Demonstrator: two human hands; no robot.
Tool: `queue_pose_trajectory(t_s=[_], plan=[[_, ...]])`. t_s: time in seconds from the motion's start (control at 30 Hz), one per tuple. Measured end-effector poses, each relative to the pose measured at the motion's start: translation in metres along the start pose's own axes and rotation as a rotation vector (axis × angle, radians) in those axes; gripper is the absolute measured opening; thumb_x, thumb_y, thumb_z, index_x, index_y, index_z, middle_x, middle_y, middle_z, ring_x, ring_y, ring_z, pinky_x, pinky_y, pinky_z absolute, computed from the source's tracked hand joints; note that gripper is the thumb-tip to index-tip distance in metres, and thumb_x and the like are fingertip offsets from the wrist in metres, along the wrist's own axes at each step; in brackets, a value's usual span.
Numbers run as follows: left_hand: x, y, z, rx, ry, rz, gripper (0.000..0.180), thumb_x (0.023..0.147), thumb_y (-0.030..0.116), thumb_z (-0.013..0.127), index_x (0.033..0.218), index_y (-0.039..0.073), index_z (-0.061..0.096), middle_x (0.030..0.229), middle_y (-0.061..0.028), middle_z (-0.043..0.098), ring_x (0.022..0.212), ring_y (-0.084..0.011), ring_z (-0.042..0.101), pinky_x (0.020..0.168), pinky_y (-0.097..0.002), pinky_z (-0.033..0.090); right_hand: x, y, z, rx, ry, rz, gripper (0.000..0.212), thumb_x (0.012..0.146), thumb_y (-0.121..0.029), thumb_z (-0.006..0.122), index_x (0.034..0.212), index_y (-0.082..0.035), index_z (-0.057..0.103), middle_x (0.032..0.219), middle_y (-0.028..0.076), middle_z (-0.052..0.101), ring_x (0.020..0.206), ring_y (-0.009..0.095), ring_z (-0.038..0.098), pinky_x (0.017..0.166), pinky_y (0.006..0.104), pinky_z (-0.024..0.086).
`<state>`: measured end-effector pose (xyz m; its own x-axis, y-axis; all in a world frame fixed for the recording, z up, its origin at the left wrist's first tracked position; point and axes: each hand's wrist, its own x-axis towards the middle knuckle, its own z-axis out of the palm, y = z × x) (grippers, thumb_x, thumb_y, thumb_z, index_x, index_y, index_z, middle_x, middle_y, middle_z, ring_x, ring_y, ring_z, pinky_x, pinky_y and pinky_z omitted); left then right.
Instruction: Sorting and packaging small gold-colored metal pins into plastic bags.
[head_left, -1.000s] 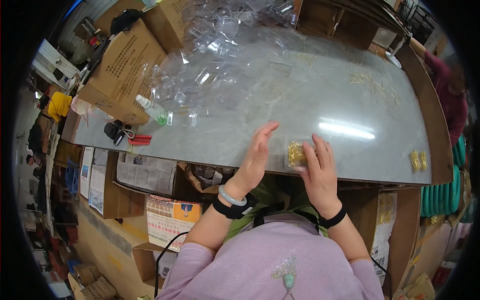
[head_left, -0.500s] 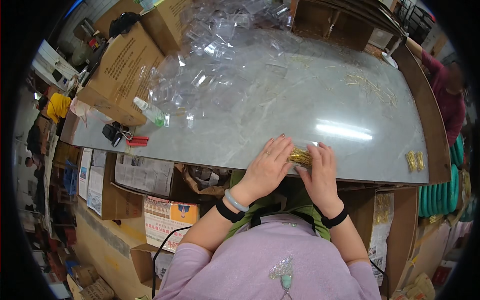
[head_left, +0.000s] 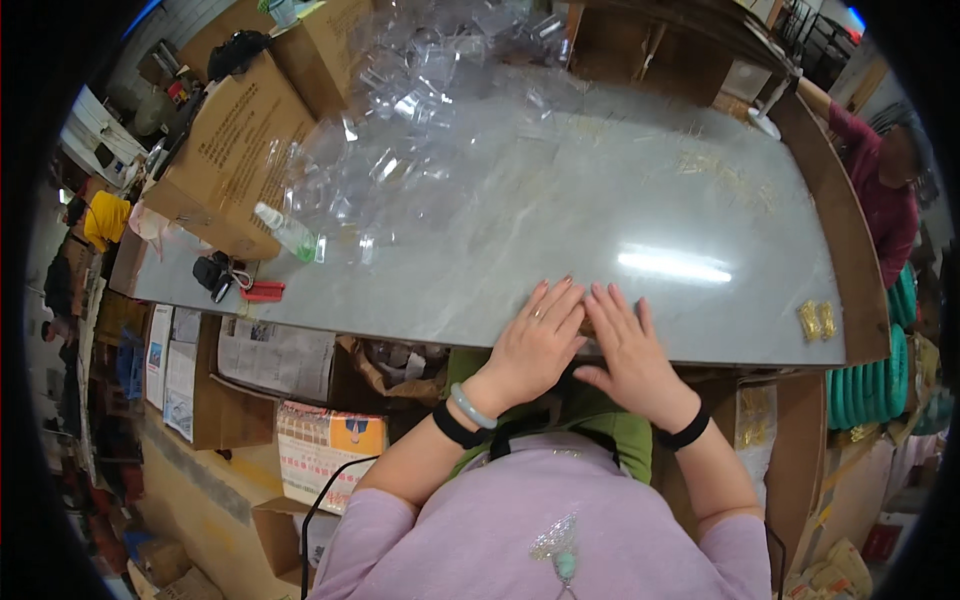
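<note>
At the near edge of the grey table (head_left: 480, 270), my two hands are close together. My left hand (head_left: 535, 340) curves over a bundle of thin gold-coloured wire pieces (head_left: 588, 326), its fingers bent and side by side. Nearly all of that bundle is covered; only a small brownish-gold bit shows between the hands. My right hand (head_left: 630, 355) lies over it from the other side, fingers stretched out flat and thumb apart. Two small gold bundles (head_left: 817, 321) lie at the table's right end.
Clear plastic boxes (head_left: 400, 150) are heaped at the far left beside a cardboard carton (head_left: 235, 150). A spray bottle (head_left: 290, 235) and a red-handled tool (head_left: 262, 291) lie nearer. Loose gold pieces (head_left: 725, 175) are scattered far right. A co-worker (head_left: 885, 190) is beyond the right-hand board.
My right hand has shifted left and flattened over the gold bundle, which showed between the hands before and is now mostly covered. The whole view has shifted slightly.
</note>
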<state>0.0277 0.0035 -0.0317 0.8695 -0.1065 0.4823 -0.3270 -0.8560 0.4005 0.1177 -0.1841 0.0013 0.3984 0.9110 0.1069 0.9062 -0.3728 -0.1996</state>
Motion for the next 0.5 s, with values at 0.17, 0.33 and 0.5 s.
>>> queue_pose_trajectory(t_s=[0.17, 0.33, 0.5], plan=[[0.000, -0.002, -0.003, 0.110, -0.015, -0.022, 0.043, 0.089, 0.013, 0.066, 0.128, -0.004, 0.058, 0.142, -0.0200, 0.051, 0.138, -0.0383, 0.044, 0.117, -0.0539, 0.033, 0.030, 0.033, -0.031, 0.161, 0.016, -0.052, 0.075, 0.094, -0.041, 0.066, 0.152, -0.004, 0.037, 0.161, 0.023, 0.030, 0.147, 0.042, 0.031, 0.116, 0.0567, 0.031], [-0.003, -0.017, -0.013, 0.149, 0.008, -0.078, 0.046, 0.090, 0.016, 0.067, 0.131, -0.004, 0.057, 0.144, -0.0200, 0.051, 0.138, -0.0388, 0.043, 0.117, -0.0540, 0.033, 0.134, 0.132, -0.057, 0.161, 0.067, 0.044, 0.042, 0.096, -0.013, 0.058, 0.137, -0.004, 0.054, 0.148, 0.024, 0.047, 0.130, 0.045, 0.050, 0.107, 0.0467, 0.044], [-0.005, -0.021, -0.016, 0.086, 0.008, -0.087, 0.051, 0.091, 0.020, 0.067, 0.134, -0.005, 0.055, 0.146, -0.0220, 0.049, 0.139, -0.0390, 0.043, 0.117, -0.0527, 0.034, 0.246, 0.197, -0.031, -0.024, -0.032, 0.035, 0.041, 0.096, -0.002, 0.048, 0.136, -0.004, 0.054, 0.146, 0.020, 0.051, 0.127, 0.043, 0.053, 0.106, 0.0461, 0.045]])
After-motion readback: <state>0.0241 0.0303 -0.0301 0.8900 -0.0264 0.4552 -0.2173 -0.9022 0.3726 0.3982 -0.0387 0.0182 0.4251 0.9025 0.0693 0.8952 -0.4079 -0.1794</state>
